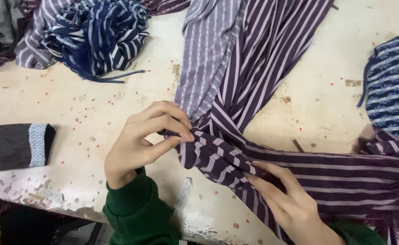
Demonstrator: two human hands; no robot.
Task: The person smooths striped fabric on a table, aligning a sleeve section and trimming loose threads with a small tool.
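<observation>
A long dark purple cloth with pale stripes [263, 59] runs from the top of the table down to me and bends to the right. My left hand [140, 140] pinches a bunched fold of this cloth between thumb and fingers. My right hand [285, 204] lies on the same cloth just to the right, fingertips gripping the fold. Both wrists wear green knitted cuffs. A lighter grey-purple striped strip [208, 50] lies along the cloth's left side.
A heap of navy and white striped cloth [95, 36] sits at the top left. A blue patterned striped piece [392, 86] lies at the right edge. A dark piece with a pale blue band [18, 145] rests at the left. The worn cream table [72, 109] is speckled with red flecks.
</observation>
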